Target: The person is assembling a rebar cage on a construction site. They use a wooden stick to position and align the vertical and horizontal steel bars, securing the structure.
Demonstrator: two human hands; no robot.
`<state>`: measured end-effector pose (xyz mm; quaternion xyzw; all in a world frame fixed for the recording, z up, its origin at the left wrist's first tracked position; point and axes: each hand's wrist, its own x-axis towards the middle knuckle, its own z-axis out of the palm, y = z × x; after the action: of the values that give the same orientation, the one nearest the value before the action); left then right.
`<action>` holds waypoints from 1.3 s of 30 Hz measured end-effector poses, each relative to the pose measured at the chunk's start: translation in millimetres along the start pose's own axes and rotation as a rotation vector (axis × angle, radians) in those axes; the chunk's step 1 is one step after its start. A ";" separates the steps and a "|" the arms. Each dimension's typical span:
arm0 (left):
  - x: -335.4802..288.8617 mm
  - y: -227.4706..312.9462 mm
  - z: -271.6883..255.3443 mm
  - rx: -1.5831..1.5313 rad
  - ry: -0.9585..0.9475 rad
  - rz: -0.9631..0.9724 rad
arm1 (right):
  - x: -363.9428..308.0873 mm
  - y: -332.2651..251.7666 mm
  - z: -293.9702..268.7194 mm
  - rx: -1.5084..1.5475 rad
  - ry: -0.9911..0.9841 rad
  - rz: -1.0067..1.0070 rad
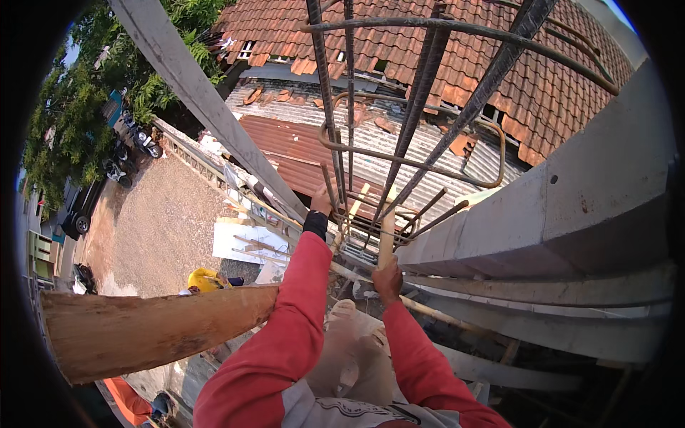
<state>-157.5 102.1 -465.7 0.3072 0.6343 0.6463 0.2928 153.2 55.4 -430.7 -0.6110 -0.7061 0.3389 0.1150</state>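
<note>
Tall steel reinforcing bars (421, 93) rise in front of me, tied with bent stirrups (414, 160). At their lower left, my left hand (322, 200) is closed around a rebar, its fingers partly hidden; a dark band circles the wrist. My right hand (387, 281), lower and to the right, is wrapped round the near end of a pale wooden strip (387, 239). The strip stands lengthwise against the bars, its far part behind the stirrups. Both forearms are in red sleeves. Short bent bar ends (435, 217) stick out right of the strip.
A grey concrete beam (499, 221) runs along the right. A rough wooden plank (157, 324) juts in from the left, and a grey post (207, 100) slants above it. Far below, a person in yellow (205, 279) is near a white sheet (246, 241). Corrugated and tiled roofs (471, 64) lie ahead.
</note>
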 end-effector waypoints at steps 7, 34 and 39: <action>-1.6 46.4 23.9 -0.385 -0.182 -0.151 | 8.1 5.4 -6.6 -0.022 -0.013 -0.010; 4.7 23.7 27.3 -0.611 0.024 -0.251 | -0.3 -5.5 -4.2 0.534 -0.169 -0.008; -17.3 16.9 25.5 -0.561 0.284 -0.498 | 4.9 2.3 3.0 0.725 -0.283 0.173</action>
<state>-126.6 104.8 -449.0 -0.0401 0.5224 0.7396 0.4225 152.2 59.1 -435.6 -0.5354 -0.4953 0.6555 0.1960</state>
